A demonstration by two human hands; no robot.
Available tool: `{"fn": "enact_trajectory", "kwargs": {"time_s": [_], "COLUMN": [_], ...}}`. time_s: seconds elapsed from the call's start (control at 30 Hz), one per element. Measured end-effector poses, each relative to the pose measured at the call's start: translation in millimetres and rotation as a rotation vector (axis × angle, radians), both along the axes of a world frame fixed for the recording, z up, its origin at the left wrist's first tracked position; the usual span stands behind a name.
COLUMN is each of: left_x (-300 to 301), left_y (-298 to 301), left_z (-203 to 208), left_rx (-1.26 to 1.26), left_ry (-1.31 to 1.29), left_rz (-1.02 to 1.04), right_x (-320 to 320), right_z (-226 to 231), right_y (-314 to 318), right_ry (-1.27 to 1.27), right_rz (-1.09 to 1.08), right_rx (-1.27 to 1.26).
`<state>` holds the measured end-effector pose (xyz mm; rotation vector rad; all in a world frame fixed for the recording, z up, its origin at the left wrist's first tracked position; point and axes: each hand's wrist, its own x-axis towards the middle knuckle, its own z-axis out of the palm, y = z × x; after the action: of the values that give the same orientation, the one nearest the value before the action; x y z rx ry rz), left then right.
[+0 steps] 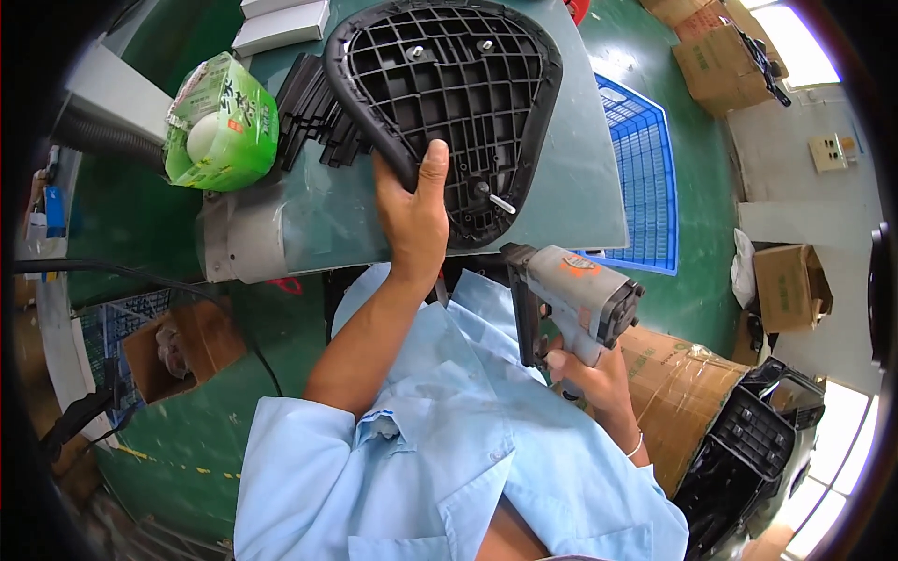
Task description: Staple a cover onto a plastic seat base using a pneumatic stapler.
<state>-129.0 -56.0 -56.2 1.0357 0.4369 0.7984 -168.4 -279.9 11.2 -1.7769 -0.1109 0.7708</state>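
A black plastic seat pan (468,98) with a ribbed grid underside and a padded rim lies on the green tabletop. Two metal bolts stick up near its far end, and a short white pin pokes out near its narrow end. My left hand (418,210) grips its left rim, thumb on top and fingers hidden beneath. My right hand (596,374) is wrapped round the handle of a grey pneumatic staple gun (575,285). The gun hangs off the table's front edge, its dark nose close to the narrow end of the seat pan but apart from it.
Black strips (313,112) lie left of the seat pan, beside a cut green carton (224,126). White boxes (281,23) sit at the back left. A blue basket (645,168) is right of the table (585,178). A large cardboard box (678,393) and black parts (748,439) stand right.
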Motion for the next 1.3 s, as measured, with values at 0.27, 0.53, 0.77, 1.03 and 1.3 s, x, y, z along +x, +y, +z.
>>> {"fn": "enact_trajectory", "kwargs": {"time_s": [0.27,0.53,0.77,1.03,1.3], "left_x": [0,-10,-12,-17,-36], "left_y": [-4,-10,-16,-18,16], "left_z": [0,-7,-8,-17,-27], "left_rx": [0.066,0.054,-0.011,0.040,-0.032], "left_ry": [0.012,0.008,-0.068,-0.112,-0.202], "left_rz": [0.070,0.110,0.158,0.130,-0.134], "right_x": [5,7,12,20,23], "right_z": [-4,-9,-11,2,-6], "right_y": [4,9,10,26,15], "right_ry": [0.037,0.182,0.215,0.261,0.165], "right_rz": [0.055,0.045,0.091,0.128,0.168], "right_rx": [0.030,0.023,0.046,-0.015,-0.085]}}
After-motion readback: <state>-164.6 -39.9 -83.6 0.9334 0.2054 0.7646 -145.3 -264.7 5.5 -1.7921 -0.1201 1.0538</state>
